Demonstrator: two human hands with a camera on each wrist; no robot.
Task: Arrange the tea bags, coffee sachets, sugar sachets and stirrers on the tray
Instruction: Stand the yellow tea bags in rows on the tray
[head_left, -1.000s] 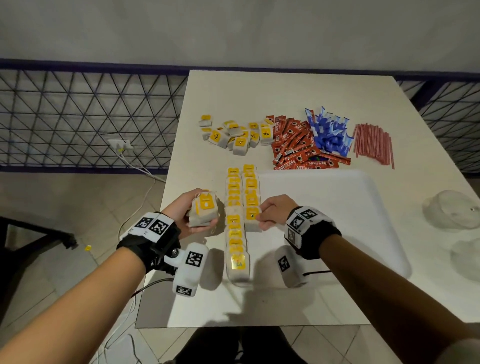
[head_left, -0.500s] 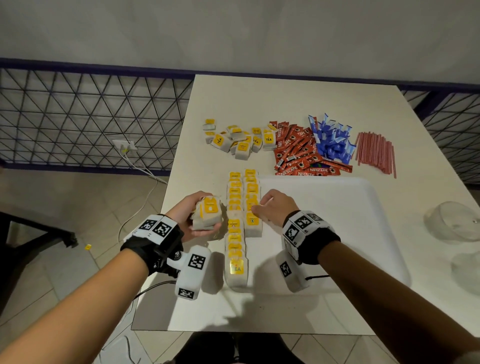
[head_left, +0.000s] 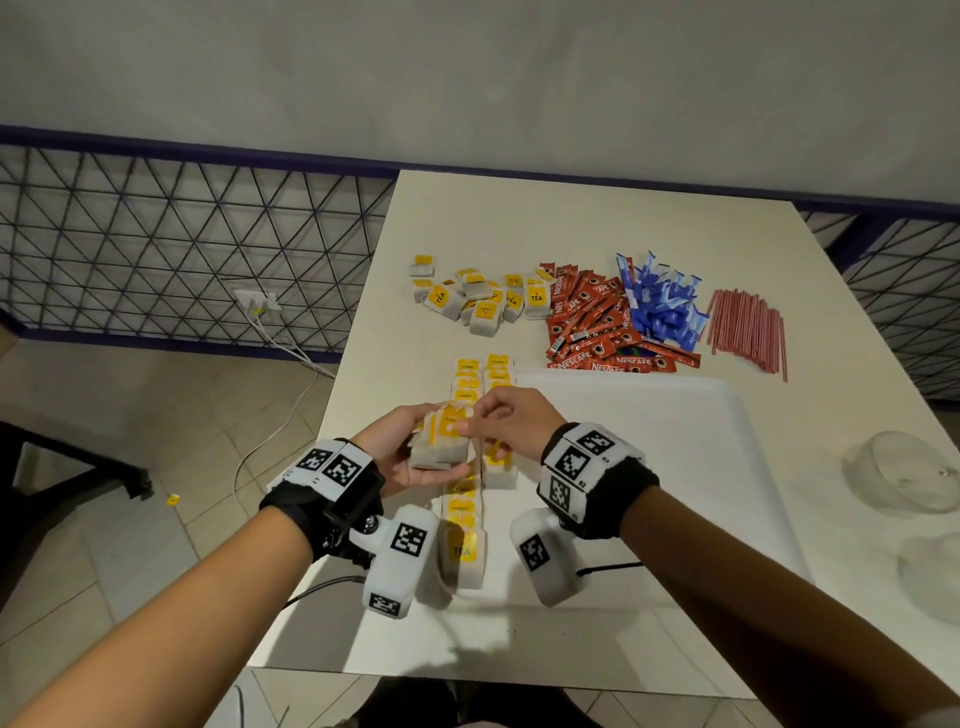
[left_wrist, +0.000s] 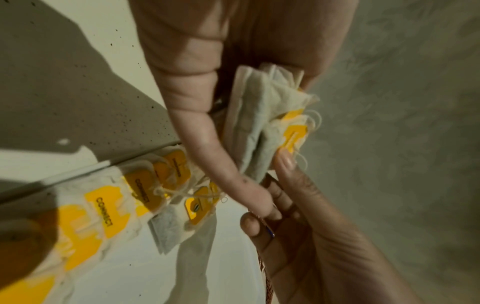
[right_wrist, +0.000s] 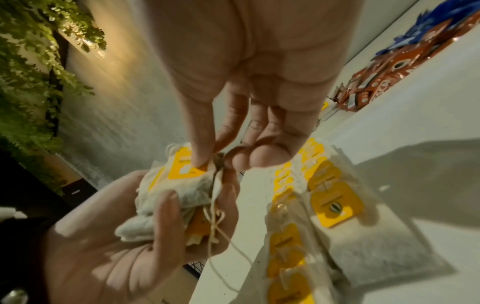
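My left hand (head_left: 410, 457) cups a small stack of tea bags (head_left: 441, 441) (left_wrist: 262, 127) (right_wrist: 176, 189) just above the tray's left edge. My right hand (head_left: 506, 421) has reached over, and its thumb and forefinger pinch the top tea bag at its yellow tag (right_wrist: 189, 164). Two rows of tea bags (head_left: 475, 467) with yellow tags lie along the left side of the white tray (head_left: 675, 457). Beyond the tray sit a loose pile of tea bags (head_left: 478, 301), red coffee sachets (head_left: 597, 322), blue sugar sachets (head_left: 662, 301) and red stirrers (head_left: 748, 332).
Two clear glass lids or bowls (head_left: 904, 478) rest on the table to the right of the tray. The white table (head_left: 571, 218) ends close to my body and on the left, where a wire fence (head_left: 182, 249) and tiled floor lie.
My right hand has lifted off the right row on the tray and moved left to the stack in my left hand. The left hand has come slightly towards the rows.
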